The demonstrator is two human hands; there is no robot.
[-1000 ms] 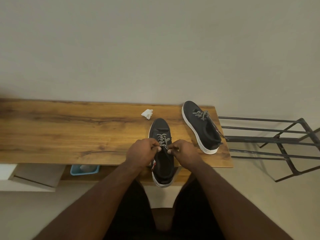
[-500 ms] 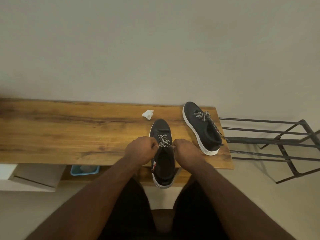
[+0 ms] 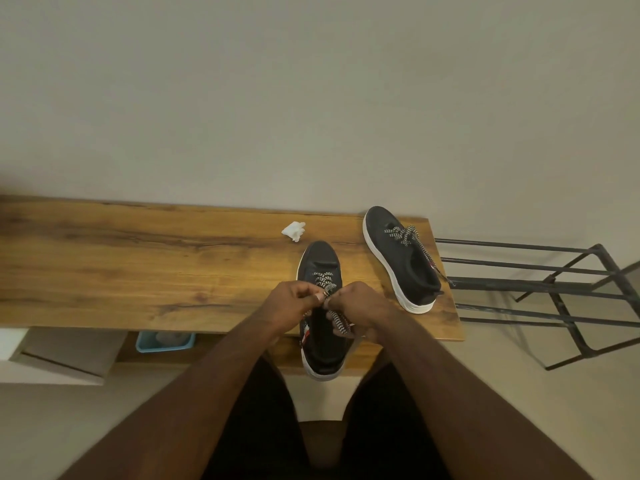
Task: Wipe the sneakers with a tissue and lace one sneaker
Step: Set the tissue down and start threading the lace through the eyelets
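Two black knit sneakers with white soles: one (image 3: 320, 344) at the near edge, one (image 3: 401, 261) to the right. One crumpled white tissue (image 3: 293, 231). One long wooden bench top (image 3: 138, 265). One black metal rack (image 3: 540, 292). One small blue plastic tray (image 3: 164, 342). Two bare hands, left (image 3: 294, 306) and right (image 3: 360, 306).

wall: plain beige (image 3: 311, 81) | wooden bench (image 3: 121, 265) | black metal rack (image 3: 554, 289) | floor: pale (image 3: 52, 427)

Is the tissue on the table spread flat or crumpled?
Crumpled. The tissue sits as a small bunched white wad on the wooden table, beyond the near sneaker; neither hand touches it.
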